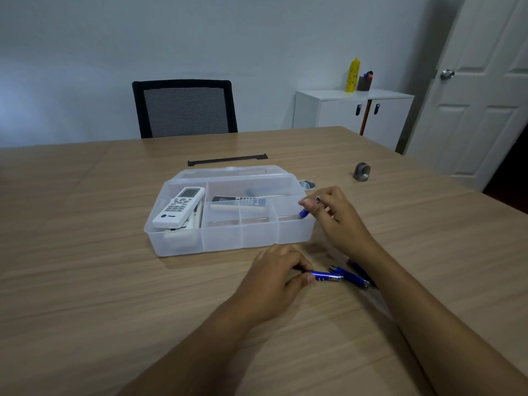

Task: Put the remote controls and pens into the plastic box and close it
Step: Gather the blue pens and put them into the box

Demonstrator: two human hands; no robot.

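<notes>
A clear plastic box [251, 238] with dividers stands open on the wooden table, its lid [234, 172] tilted back. A white remote [179, 207] lies in its left compartment, and a dark and white remote [240, 202] lies across the middle ones. My right hand [334, 212] holds a blue pen [304, 213] over the box's right compartment. In front of the box, my left hand [274, 277] grips a second blue pen [325, 277] that lies on the table. Another blue pen [350, 277] lies beside it, and a further one [360, 271] is partly hidden under my right forearm.
A black strip [227, 159] lies behind the box. A small grey metal piece [362, 172] stands at the right, and a round metal rim [307, 184] sits by the box's far right corner. A black chair [184, 108] faces the table; a white cabinet [353, 112] and door stand beyond.
</notes>
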